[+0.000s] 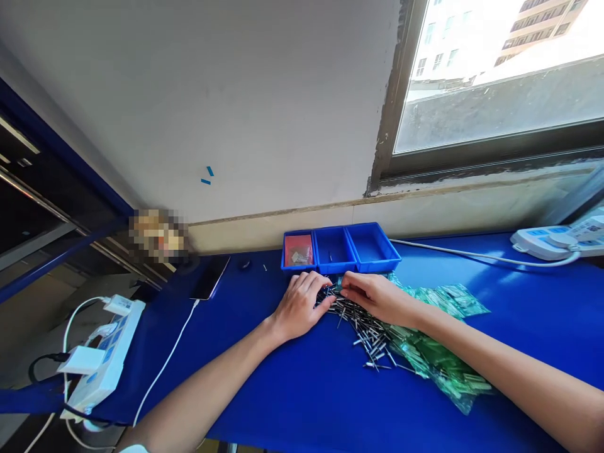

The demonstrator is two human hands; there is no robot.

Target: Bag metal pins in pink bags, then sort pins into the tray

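A heap of thin silver metal pins with thicker ends, like blind rivets (370, 330), is spread on the blue tabletop. At its left edge rests my left hand (297, 305), palm down, fingers curved and thumb apart, with pins in the gap between. My right hand (377, 296) reaches over the heap from the right. Its thumb and forefinger are pinched together close to the left fingertips; whatever is between them is too small to make out. Green-tinted clear plastic bags (436, 362) lie beside the heap, partly under my right forearm.
Behind my hands stands a blue three-part tray (372, 269) with a red-backed packet (298, 245) in its left part. A charging phone (211, 278) lies to the left. Power strips (111, 352) and cables are at both sides. The wall and window border the back.
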